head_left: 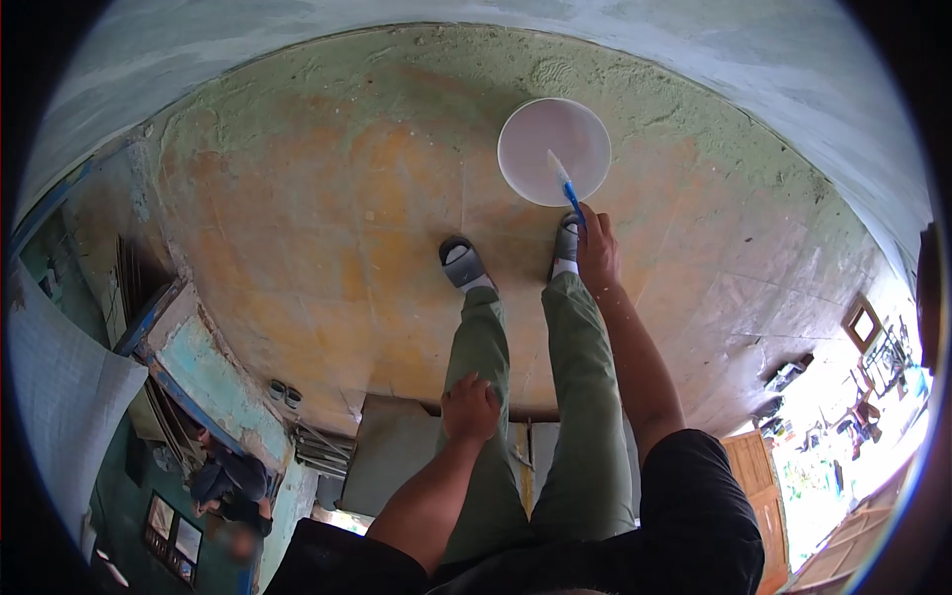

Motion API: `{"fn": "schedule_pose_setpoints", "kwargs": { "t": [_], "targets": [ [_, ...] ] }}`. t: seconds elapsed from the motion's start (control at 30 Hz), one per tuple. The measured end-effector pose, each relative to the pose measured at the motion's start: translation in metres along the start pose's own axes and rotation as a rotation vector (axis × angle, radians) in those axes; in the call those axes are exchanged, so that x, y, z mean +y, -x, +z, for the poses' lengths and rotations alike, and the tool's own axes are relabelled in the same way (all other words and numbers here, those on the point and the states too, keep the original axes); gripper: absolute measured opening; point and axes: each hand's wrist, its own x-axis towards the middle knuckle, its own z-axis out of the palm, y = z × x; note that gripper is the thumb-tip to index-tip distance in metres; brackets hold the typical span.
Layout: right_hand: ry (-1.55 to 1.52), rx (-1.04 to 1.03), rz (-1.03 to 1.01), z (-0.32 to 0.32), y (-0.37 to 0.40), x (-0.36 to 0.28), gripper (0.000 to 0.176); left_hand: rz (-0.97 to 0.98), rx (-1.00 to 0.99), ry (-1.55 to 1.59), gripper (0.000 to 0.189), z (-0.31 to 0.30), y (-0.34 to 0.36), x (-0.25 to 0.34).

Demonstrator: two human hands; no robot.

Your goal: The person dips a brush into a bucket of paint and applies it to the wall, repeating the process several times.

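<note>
My right hand (598,253) is wrapped around the blue handle of a paintbrush (567,186). The brush points away from me, and its pale bristles overlap the inside of a round white bucket (526,183). Pale pinkish-white liquid shows in the bucket, which stands on the floor just beyond my right foot. Against the left leg of my green trousers (478,337) lies my left hand (470,409), its fingers curled in with nothing in them. Both my feet, in dark slide sandals (460,262), are on the floor.
Stained floor (327,248) runs up to a pale blue-white wall (397,12). A grey panel (392,446) lies behind my legs. Another pair of sandals (286,394) sits left, near a doorway where another person (233,481) is. A wooden door (759,496) stands right, beside a bright opening.
</note>
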Motion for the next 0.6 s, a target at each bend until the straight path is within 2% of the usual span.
{"fn": "schedule_pose_setpoints", "kwargs": {
  "t": [0.07,0.17,0.43,0.6],
  "targets": [
    [-0.029,0.043,0.002,0.006,0.003,-0.001,0.043,0.009,0.008,0.008,0.027,0.005,0.001,-0.002],
    [-0.016,-0.001,0.044,0.009,0.004,-0.003,0.045,-0.021,-0.037,-0.026,0.027,0.015,0.004,-0.004],
    [0.017,-0.016,0.004,0.019,0.004,0.0,0.047,-0.039,-0.067,-0.016,0.032,0.02,0.013,-0.004],
    [0.019,-0.033,0.025,0.019,0.005,-0.008,0.045,-0.016,-0.012,0.023,0.032,0.021,0.016,-0.001]
  ]
}}
